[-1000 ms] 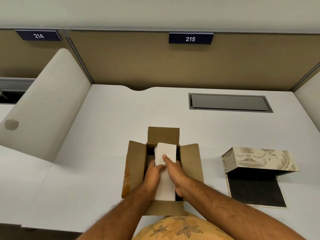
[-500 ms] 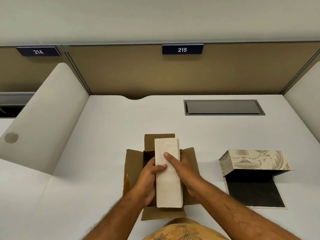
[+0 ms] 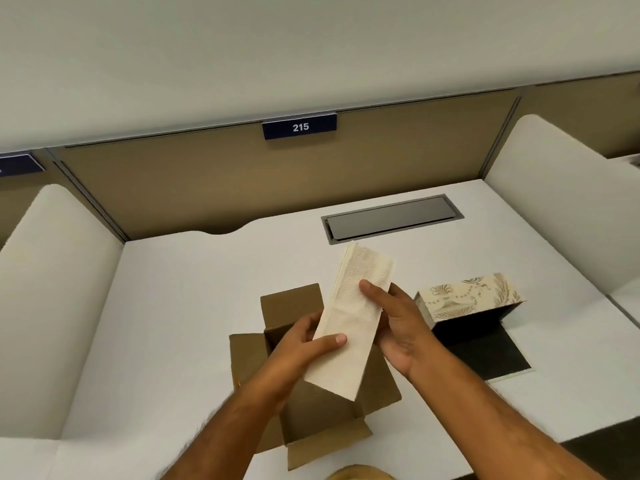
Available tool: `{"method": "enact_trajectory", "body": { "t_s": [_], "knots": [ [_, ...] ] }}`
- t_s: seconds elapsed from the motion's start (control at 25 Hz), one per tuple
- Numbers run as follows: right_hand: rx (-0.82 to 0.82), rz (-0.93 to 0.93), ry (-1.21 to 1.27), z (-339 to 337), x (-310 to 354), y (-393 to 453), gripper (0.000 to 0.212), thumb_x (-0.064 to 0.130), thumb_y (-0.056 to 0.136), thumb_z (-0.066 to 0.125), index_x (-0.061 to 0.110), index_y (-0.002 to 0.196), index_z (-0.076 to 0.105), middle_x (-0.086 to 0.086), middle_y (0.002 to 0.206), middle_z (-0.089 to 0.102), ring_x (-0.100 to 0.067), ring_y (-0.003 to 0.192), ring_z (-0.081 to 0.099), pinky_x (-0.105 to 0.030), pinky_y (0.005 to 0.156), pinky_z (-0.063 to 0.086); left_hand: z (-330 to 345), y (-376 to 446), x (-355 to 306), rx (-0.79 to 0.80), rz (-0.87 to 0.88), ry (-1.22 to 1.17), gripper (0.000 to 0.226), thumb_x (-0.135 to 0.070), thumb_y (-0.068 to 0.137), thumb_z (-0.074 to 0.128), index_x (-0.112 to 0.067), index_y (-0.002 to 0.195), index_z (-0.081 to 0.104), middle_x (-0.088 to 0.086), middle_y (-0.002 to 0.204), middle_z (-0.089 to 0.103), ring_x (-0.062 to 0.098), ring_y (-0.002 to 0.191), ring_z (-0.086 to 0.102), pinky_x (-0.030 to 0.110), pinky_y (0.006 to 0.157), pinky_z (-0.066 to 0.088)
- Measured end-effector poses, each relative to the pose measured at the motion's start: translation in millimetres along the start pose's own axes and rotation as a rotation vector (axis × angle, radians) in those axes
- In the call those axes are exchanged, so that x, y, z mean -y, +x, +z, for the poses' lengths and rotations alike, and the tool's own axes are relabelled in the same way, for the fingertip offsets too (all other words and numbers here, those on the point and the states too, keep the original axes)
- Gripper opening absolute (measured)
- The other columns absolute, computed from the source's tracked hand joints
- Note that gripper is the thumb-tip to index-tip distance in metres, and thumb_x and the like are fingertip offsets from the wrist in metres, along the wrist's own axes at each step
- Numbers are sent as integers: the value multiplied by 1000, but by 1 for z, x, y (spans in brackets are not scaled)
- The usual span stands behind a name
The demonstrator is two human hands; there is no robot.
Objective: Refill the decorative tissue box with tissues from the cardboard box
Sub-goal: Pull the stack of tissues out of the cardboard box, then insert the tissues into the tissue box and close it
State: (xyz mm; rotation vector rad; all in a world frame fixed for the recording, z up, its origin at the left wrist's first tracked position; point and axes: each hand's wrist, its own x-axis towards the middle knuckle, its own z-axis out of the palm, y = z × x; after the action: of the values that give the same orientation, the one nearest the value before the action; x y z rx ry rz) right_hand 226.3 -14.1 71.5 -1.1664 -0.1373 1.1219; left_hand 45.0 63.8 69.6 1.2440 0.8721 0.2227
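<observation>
A white stack of folded tissues [image 3: 349, 327] is held in the air above the open brown cardboard box [image 3: 304, 410], tilted with its far end to the right. My left hand [image 3: 304, 344] grips its near left edge, thumb on top. My right hand [image 3: 398, 323] holds its right side, fingers across the top. The decorative tissue box [image 3: 467, 296], cream with a gold urn pattern, lies on its side to the right, its dark opening facing me and its flap [image 3: 485, 355] flat on the desk.
The white desk [image 3: 180, 306] has a grey cable hatch [image 3: 391, 220] at the back. White rounded dividers [image 3: 52, 289] stand on the left and right. A tan partition with a "215" label [image 3: 299, 126] closes off the back.
Both hands lifted the tissue stack out of the cardboard box and swung it up and to the right. The camera view has tilted and shifted.
</observation>
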Motion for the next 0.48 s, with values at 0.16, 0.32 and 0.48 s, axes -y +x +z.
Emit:
{"method": "enact_trajectory", "body": {
  "t_s": [0.16,0.32,0.48],
  "knots": [
    [-138,-62,136,-16,0,-20,64,24,76,87,14,136,67,-19,133,74,-42,125,68,-66,103,55,3,1,9,48,37,-72,99,-49,57,90,-27,147,55,-4,130,76,17,113,78,30,89,65],
    [-260,-145,264,-50,-3,-36,72,19,73,90,21,140,63,-13,133,74,-37,124,69,-63,105,56,31,5,17,35,17,-237,85,-30,63,92,-24,142,61,0,126,79,23,107,81,34,77,65],
    [-280,-193,335,-102,10,-36,76,10,75,88,21,144,59,-12,138,72,-32,127,69,-49,101,61,71,14,20,-112,39,-300,48,-23,94,78,-29,139,63,1,130,75,21,107,76,37,78,61]
  ]
}}
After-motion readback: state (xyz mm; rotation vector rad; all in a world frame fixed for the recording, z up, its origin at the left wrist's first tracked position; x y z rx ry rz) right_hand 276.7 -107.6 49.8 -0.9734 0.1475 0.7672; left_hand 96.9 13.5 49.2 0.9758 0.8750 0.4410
